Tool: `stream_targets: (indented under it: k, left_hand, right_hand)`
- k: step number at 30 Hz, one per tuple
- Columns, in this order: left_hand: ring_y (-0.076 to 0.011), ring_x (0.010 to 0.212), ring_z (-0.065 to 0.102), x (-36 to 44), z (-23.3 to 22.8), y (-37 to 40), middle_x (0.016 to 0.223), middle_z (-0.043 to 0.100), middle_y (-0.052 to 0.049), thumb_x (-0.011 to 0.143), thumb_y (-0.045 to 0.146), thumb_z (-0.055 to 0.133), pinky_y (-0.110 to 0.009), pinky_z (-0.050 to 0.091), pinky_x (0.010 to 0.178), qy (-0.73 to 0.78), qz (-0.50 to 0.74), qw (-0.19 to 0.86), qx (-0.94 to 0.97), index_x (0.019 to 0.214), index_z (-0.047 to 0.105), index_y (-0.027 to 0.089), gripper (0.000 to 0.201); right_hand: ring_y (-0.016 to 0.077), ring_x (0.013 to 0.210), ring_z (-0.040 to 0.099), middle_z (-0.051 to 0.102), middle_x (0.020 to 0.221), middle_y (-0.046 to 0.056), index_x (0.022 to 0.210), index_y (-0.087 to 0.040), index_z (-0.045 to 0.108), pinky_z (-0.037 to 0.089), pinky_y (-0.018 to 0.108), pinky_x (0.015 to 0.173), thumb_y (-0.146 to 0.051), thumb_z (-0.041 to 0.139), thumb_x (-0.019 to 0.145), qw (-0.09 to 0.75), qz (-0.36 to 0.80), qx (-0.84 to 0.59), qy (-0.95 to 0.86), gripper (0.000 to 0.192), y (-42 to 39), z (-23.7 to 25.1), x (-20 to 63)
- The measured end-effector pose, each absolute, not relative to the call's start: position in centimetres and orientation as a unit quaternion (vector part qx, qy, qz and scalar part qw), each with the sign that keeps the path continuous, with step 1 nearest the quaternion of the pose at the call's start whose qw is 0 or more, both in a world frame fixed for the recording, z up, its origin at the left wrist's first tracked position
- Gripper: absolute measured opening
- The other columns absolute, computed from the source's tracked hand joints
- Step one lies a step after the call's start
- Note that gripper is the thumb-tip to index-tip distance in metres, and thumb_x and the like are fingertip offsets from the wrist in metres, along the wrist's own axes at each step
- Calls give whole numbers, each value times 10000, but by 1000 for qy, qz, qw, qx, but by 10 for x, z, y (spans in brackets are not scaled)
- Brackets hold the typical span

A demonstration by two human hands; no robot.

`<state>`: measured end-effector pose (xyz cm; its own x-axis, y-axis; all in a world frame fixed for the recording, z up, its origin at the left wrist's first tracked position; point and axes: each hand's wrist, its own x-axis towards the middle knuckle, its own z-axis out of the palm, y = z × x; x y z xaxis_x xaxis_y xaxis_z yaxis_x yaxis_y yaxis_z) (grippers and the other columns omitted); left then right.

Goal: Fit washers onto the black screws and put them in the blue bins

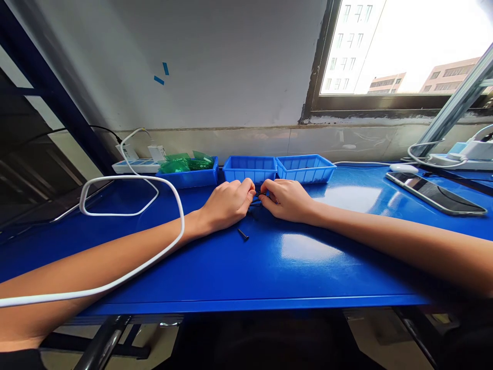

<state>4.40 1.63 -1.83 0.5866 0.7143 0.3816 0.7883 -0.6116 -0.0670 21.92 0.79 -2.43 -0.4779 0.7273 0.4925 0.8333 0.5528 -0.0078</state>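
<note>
Over the middle of the blue table, my left hand (231, 203) and my right hand (287, 199) face each other, fingertips only a short way apart. Several thin black screws (256, 202) show in the gap between them, partly covered by the fingers. My right thumb and forefinger are pinched at the end of one of these dark pieces. The left fingers are also closed in a pinch, but what they hold is hidden. One black screw (243, 235) lies alone on the table, nearer to me, just below the left hand.
Two blue bins (249, 165) (306, 168) stand behind the hands. Left of them, another blue bin (192, 178) holds green plastic bags (185, 163). A white cable (181, 210) loops across my left forearm. A phone (435, 192) lies at right, and power strips (136, 167) sit by the wall.
</note>
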Motion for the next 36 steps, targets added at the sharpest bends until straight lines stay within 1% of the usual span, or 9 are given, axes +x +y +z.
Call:
stream_targets:
  k: [5, 11, 14, 19, 26, 36]
  left_hand:
    - [-217, 724, 593, 44, -18, 16, 755, 603, -52, 910, 253, 276, -325, 450, 693, -422, -157, 123, -884, 956, 518, 168, 261]
    - [-199, 702, 589, 44, -18, 16, 733, 596, -40, 910, 266, 283, -302, 450, 678, -423, -162, 139, -881, 939, 525, 177, 259]
    - [-207, 716, 592, 44, -18, 16, 755, 604, -46, 910, 267, 286, -310, 452, 678, -429, -159, 128, -880, 947, 523, 175, 257]
    - [-219, 741, 595, 44, -17, 15, 790, 610, -56, 911, 271, 285, -324, 457, 681, -436, -157, 112, -879, 956, 520, 172, 258]
    - [-194, 703, 588, 44, -18, 15, 754, 598, -45, 915, 283, 282, -287, 452, 637, -431, -168, 119, -878, 945, 520, 178, 261]
    - [-205, 709, 582, 43, -19, 15, 750, 584, -47, 907, 272, 293, -301, 453, 641, -432, -171, 110, -879, 931, 519, 176, 247]
  right_hand:
    - [150, 663, 556, 632, 685, 32, 888, -155, 603, 310, 245, 594, -267, 469, 840, 227, -122, -456, -852, 182, 8, -25, 219]
    - [146, 657, 542, 625, 662, 30, 823, -160, 610, 296, 246, 591, -256, 470, 836, 219, -132, -449, -856, 171, 8, -24, 218]
    - [144, 656, 537, 622, 658, 30, 808, -157, 611, 292, 246, 590, -252, 473, 830, 218, -130, -448, -857, 169, 8, -24, 218]
    - [136, 649, 527, 620, 661, 31, 807, -153, 611, 286, 244, 588, -251, 472, 828, 223, -127, -446, -858, 172, 8, -24, 219]
    - [139, 655, 529, 617, 655, 29, 797, -159, 613, 282, 247, 587, -260, 471, 832, 223, -129, -445, -858, 178, 9, -24, 219]
    - [139, 654, 532, 613, 650, 26, 806, -157, 620, 278, 245, 583, -269, 472, 837, 219, -127, -446, -858, 188, 8, -24, 218]
